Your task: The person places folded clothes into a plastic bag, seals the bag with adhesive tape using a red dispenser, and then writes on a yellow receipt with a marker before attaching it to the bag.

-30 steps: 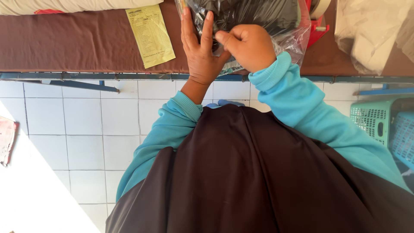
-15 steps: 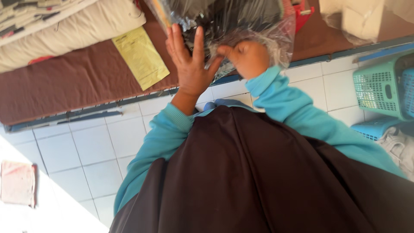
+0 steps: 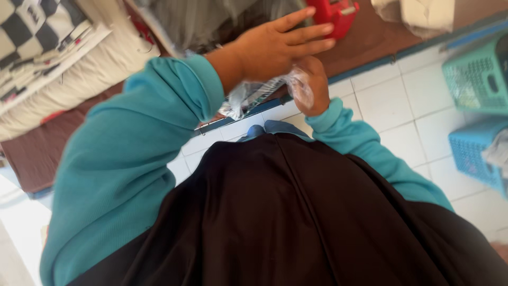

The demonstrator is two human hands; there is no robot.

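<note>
A low table (image 3: 47, 153) covered in dark brown cloth with a blue edge stands on a white tiled floor (image 3: 402, 116). On it lie a cream quilted cushion (image 3: 69, 90), a red plastic object (image 3: 336, 13) and a clear plastic bag (image 3: 254, 95) at its edge. A green plastic basket (image 3: 476, 74) and a blue one (image 3: 476, 153) sit on the floor.
</note>
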